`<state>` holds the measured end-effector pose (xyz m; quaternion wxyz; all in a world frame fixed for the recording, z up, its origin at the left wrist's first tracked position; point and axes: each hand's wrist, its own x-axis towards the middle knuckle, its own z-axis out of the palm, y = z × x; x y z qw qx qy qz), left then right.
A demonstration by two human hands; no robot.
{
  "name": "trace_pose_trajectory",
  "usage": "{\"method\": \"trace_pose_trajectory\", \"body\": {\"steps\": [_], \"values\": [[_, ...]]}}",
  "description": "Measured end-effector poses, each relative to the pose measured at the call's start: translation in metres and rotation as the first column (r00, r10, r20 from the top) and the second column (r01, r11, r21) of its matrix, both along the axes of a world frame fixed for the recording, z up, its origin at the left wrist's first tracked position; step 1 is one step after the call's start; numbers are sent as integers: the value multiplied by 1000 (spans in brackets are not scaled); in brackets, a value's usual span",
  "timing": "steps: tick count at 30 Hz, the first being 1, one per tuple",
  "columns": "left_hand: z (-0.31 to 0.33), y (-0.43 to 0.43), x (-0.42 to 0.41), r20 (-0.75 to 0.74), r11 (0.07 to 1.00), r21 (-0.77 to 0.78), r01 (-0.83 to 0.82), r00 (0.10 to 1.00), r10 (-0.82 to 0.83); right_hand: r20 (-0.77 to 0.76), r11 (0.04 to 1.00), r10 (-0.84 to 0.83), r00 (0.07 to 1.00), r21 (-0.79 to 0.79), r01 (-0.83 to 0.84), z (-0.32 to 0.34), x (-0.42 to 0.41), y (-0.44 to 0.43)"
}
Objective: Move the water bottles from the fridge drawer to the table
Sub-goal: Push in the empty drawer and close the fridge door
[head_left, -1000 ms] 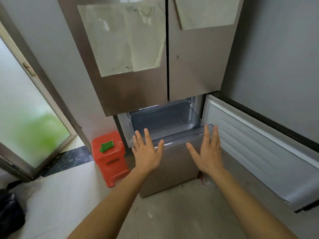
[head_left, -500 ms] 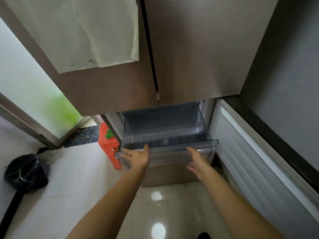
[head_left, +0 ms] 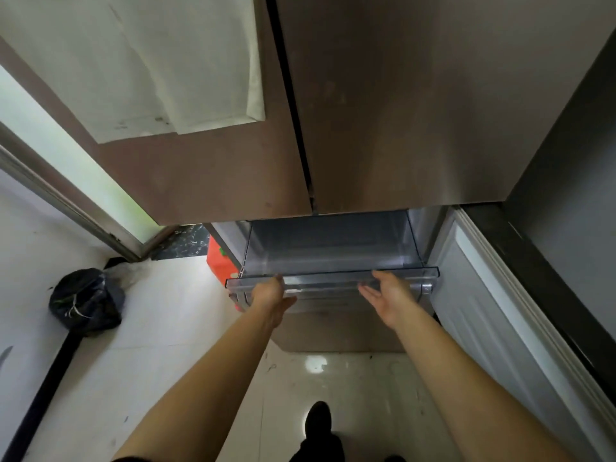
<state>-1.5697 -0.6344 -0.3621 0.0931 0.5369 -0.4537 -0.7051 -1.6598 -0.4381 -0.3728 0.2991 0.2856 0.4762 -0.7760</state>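
Note:
The clear plastic fridge drawer (head_left: pixel 333 258) is pulled out below the two closed upper fridge doors. Its visible inside holds no water bottles, and no table is in view. My left hand (head_left: pixel 270 292) is at the left part of the drawer's front lip (head_left: pixel 405 275), its fingers curled over the edge. My right hand (head_left: pixel 390 295) is at the right part of the lip, palm turned inward, fingers straight and touching the edge.
The open lower fridge door (head_left: pixel 493 328) stands out to the right. A red plastic stool (head_left: pixel 220 265) sits left of the drawer, and a black bag (head_left: pixel 87 301) lies on the tiled floor further left. My dark shoe (head_left: pixel 318 420) is on the floor below.
I have stepped closer to the fridge and now look down more steeply. Both hands went from hovering open in front of the drawer to resting on its front lip.

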Motion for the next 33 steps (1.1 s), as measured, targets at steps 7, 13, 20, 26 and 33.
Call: {"method": "trace_pose_trajectory", "body": {"steps": [7, 13, 20, 26, 33], "values": [[6, -35, -22, -52, 994, 100, 39, 998, -34, 17, 993, -90, 996, -79, 91, 5, -20, -23], [-2, -66, -42, -152, 978, 207, 32, 988, -1, -24, 983, -184, 983, -28, 183, 2, -54, -46], [-17, -89, -66, -170, 973, 119, 199, 969, -177, -168, 998, -58, 984, 25, 63, -11, -82, -61], [-26, -79, -85, -109, 928, -64, 366, 922, -371, -250, 887, 348, 904, 399, -231, -42, -87, -89], [-48, -63, -80, -79, 887, -141, 441, 888, -454, -387, 834, 435, 813, 514, -202, -81, -77, -93]]}}
